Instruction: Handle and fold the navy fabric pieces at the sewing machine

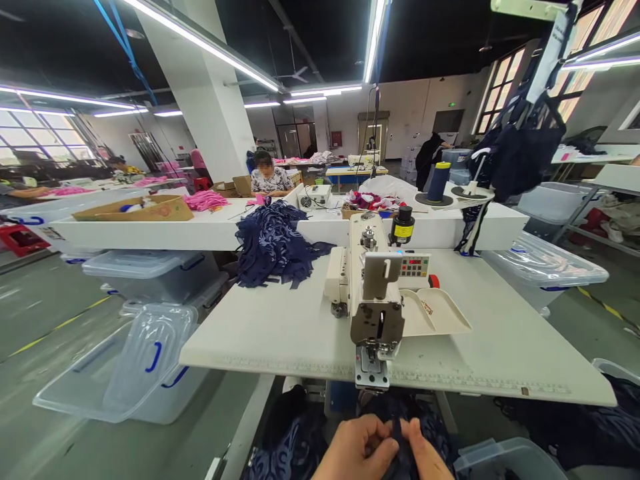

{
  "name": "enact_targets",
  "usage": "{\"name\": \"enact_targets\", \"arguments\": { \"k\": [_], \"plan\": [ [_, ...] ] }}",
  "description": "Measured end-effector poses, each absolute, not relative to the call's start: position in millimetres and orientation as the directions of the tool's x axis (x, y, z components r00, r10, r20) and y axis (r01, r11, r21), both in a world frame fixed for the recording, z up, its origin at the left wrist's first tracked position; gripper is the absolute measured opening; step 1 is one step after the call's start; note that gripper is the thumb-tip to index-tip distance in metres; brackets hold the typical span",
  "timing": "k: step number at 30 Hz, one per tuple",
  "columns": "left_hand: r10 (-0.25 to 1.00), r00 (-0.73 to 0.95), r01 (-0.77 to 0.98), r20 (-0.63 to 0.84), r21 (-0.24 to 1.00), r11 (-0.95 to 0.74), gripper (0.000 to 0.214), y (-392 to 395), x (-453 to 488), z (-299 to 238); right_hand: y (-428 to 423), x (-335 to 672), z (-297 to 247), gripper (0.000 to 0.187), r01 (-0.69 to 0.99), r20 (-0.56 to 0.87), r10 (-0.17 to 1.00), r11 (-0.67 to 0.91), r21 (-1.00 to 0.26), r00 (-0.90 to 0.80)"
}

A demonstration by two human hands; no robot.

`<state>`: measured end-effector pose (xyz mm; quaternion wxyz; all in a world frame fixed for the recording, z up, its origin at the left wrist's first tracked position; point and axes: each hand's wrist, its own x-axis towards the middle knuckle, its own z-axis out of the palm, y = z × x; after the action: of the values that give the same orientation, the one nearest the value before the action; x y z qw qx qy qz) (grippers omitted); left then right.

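Both my hands are together at the bottom of the view, just below the front edge of the sewing machine table. My left hand has its fingers curled and pinches a dark navy fabric piece. My right hand grips the same fabric from the other side, its thumb pointing up. More navy patterned fabric lies below and around the hands. Directly above them stands the cream sewing machine, its metal presser plate at the table edge. A heap of navy lace pieces lies at the table's back left.
A cream parts tray sits right of the machine head. Behind stand a navy thread cone and hanging dark garments. Clear plastic bins stand at left, another bin at lower right. A seated person is beyond the table.
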<state>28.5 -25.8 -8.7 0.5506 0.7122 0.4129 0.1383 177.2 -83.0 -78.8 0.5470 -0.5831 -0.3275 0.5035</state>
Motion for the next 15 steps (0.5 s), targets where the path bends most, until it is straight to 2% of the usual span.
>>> {"name": "enact_targets", "arguments": {
  "k": [5, 7, 9, 12, 15],
  "plan": [
    [0.741, 0.65, 0.418, -0.168, 0.894, -0.163, 0.01, -24, 33, 7, -70, 190, -49, 0.053, -0.13, -0.103, 0.965, -0.073, -0.989, 0.241],
    [0.764, 0.644, 0.429, -0.043, 0.848, -0.313, 0.006, -21, 31, 16, -58, 196, -36, 0.051, -0.141, -0.083, 0.968, -0.05, -0.989, 0.236],
    [0.765, 0.632, 0.436, 0.123, 0.76, -0.483, 0.014, -17, 27, 23, -43, 200, -25, 0.046, -0.11, -0.029, 0.97, -0.002, -0.994, 0.239],
    [0.658, 0.672, 0.444, 0.34, 0.526, -0.725, 0.029, -8, 21, 19, -18, 201, -15, 0.039, 0.014, 0.118, 0.96, 0.118, -0.993, 0.254],
    [0.466, 0.718, 0.486, 0.516, 0.107, -0.867, 0.037, 2, 19, -5, 3, 200, -13, 0.031, 0.186, 0.208, 0.955, 0.169, -0.968, 0.21]
  ]
}}
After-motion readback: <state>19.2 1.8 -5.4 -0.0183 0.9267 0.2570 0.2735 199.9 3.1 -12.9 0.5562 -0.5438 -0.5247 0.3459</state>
